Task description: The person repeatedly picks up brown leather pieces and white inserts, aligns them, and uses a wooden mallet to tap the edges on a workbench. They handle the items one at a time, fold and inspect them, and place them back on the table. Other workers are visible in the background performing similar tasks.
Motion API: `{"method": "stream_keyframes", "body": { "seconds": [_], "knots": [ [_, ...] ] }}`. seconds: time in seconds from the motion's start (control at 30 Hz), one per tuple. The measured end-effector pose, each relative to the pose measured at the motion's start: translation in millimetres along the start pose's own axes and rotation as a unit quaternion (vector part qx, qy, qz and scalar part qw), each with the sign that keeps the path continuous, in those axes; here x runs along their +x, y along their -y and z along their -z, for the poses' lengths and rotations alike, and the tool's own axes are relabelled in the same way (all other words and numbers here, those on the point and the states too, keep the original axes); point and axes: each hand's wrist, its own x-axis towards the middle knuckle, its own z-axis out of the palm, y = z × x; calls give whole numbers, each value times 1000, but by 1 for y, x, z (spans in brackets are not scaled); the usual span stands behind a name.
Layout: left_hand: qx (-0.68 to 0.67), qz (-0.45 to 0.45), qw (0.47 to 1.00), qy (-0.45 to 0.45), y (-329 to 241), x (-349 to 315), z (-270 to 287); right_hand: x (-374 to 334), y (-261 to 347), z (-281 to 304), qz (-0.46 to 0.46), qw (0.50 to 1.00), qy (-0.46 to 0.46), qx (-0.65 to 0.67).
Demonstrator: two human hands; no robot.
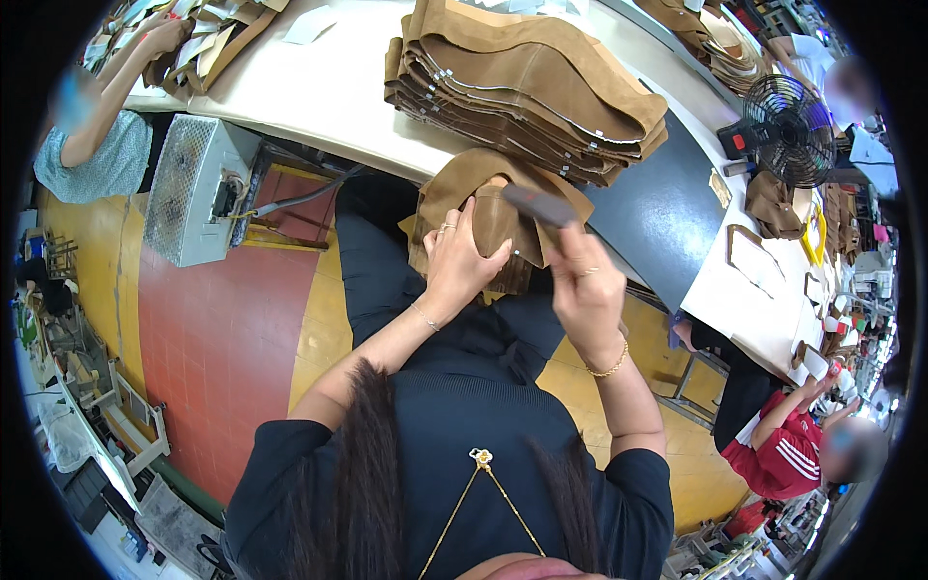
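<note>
My right hand (588, 285) is closed round a hammer, whose dark head (539, 205) is above a brown suede leather piece (452, 182). The handle is mostly hidden by my fingers. Below and to the left, my left hand (459, 253) rests on the leather, thumb and fingers spread apart. The piece lies over my lap at the table's edge, with more brown layers showing under it. Just beyond it stands a tall stack of similar brown suede pieces (527, 72), with small white marks along their edges.
A dark mat (657, 213) lies on the white table (338, 92), right of the stack. A black fan (788, 130) stands at the far right. A metal mesh box (188, 193) is at the left. Co-workers sit at the far left and right.
</note>
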Motion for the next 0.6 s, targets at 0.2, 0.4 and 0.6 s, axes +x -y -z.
{"method": "stream_keyframes", "body": {
  "seconds": [0.2,0.4,0.6],
  "knots": [
    [-23,7,1000,19,4,1,-2,2,5,4,-6,999,-17,44],
    [-42,16,998,39,4,-1,-1,-15,1,-6,-29,992,105,-55],
    [-35,29,997,58,8,-2,-1,-19,9,-6,9,1000,12,6]
  ]
}}
